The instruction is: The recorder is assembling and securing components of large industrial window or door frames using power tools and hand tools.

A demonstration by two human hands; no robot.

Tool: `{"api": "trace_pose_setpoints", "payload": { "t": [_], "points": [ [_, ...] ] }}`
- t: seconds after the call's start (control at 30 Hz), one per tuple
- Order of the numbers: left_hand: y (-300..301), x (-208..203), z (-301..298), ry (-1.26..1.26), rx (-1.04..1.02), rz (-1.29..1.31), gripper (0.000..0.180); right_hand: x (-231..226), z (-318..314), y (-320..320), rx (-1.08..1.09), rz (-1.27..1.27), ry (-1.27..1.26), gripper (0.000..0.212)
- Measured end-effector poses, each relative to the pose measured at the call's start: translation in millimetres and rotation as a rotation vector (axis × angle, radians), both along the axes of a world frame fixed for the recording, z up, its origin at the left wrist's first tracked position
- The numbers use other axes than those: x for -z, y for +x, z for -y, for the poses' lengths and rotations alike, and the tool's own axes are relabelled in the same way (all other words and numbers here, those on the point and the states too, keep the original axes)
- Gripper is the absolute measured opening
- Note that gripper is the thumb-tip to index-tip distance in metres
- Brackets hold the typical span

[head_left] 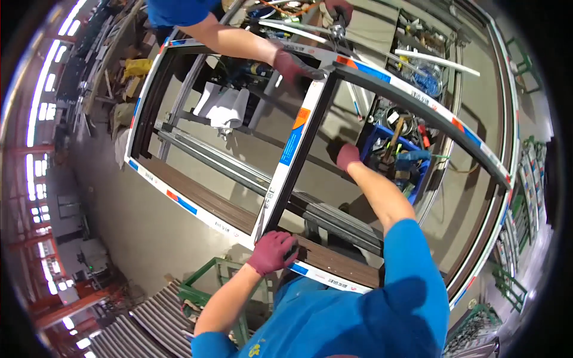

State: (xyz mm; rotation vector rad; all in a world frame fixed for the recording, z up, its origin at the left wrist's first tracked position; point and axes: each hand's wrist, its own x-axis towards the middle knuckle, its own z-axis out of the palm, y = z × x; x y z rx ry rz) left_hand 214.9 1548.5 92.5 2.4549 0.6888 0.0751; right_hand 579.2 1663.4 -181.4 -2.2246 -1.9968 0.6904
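A large window frame [286,156], dark brown inside with white, blue and orange protective film, lies across the view with a dividing bar in it. My left hand [274,252], in a maroon glove, is closed on the frame where that bar meets the near rail. My right hand [348,156], gloved alike, reaches through the right opening beside a blue crate [425,173]. Its fingers are mostly hidden in shadow. Inside the crate lie a hammer with a wooden handle [394,138], a red-handled tool [424,136] and other tools.
Across from me, a co-worker's gloved hand [295,68] rests at the bar's far joint; their other hand [338,11] is by a metal-headed tool [338,30]. Support rails [215,156] run under the frame. A green metal stand [200,274] stands near my left arm. White rolls [224,106] lie beneath.
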Motion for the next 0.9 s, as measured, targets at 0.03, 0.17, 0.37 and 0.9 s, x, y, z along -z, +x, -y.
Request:
{"api": "trace_pose_setpoints", "payload": {
  "t": [0.03, 0.17, 0.37, 0.9],
  "points": [
    [-2.7, 0.9, -0.5, -0.022, 0.013, -0.028, 0.036, 7.0, -24.9, -12.4, 0.220, -0.139, -0.097, 0.043],
    [3.5, -2.2, 1.7, -0.030, -0.079, -0.019, 0.033, 47.6, -76.4, -32.0, 0.262, -0.132, 0.035, 0.028],
    [5.9, 5.4, 2.5, -0.056, -0.054, -0.049, 0.031, 53.4, -98.3, -25.2, 0.397, -0.061, 0.021, 0.028],
    [-1.0, -0.6, 5.5, -0.006, 0.030, -0.025, 0.029, -56.7, 245.9, 75.5, 0.314, -0.092, 0.235, 0.063]
  ]
}}
